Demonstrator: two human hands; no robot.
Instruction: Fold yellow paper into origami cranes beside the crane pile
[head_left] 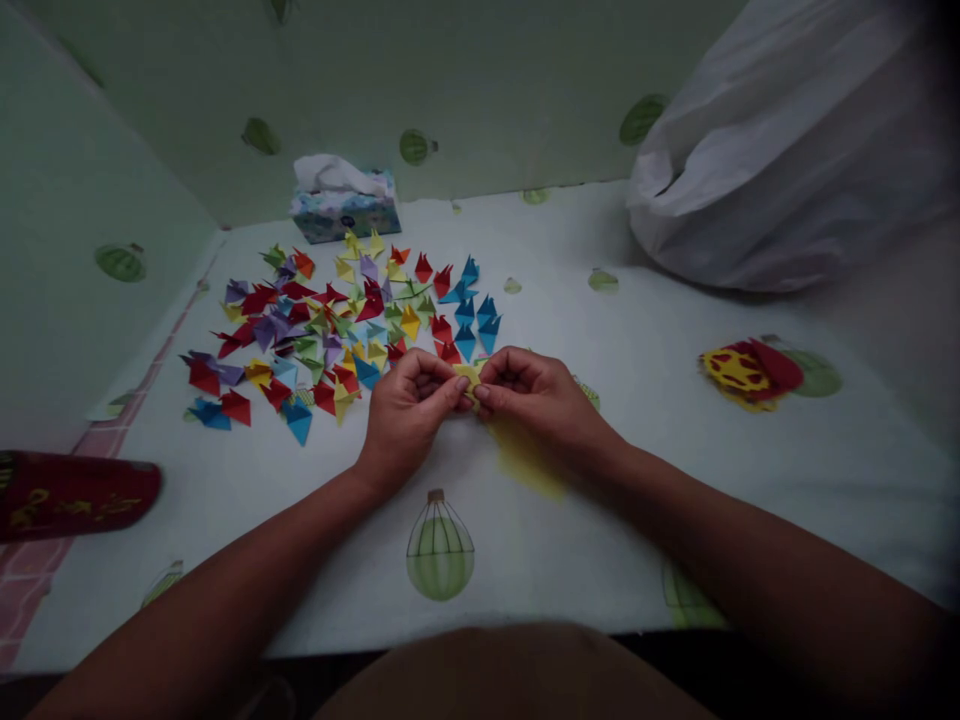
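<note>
Between my two hands is a small piece of folded yellow paper point(469, 376), pinched from both sides. My left hand point(411, 405) grips its left edge with thumb and bent fingers. On the other side my right hand point(536, 400) pinches the right edge, its thumb close to the left thumb. Fingers cover much of the paper, so its full shape is hidden. Under the right hand a blurred yellow sheet point(529, 465) lies on the table. Just beyond and left of the hands spread many folded paper cranes point(300, 315) in red, blue, yellow, green, purple and orange.
A tissue box point(346, 215) stands against the back wall. A large white plastic bag point(780, 180) fills the back right. Red and yellow cut-out pieces point(750, 372) lie at the right. A dark red cylindrical object point(79, 495) is at the left edge. Balloon prints mark the white tablecloth point(337, 580).
</note>
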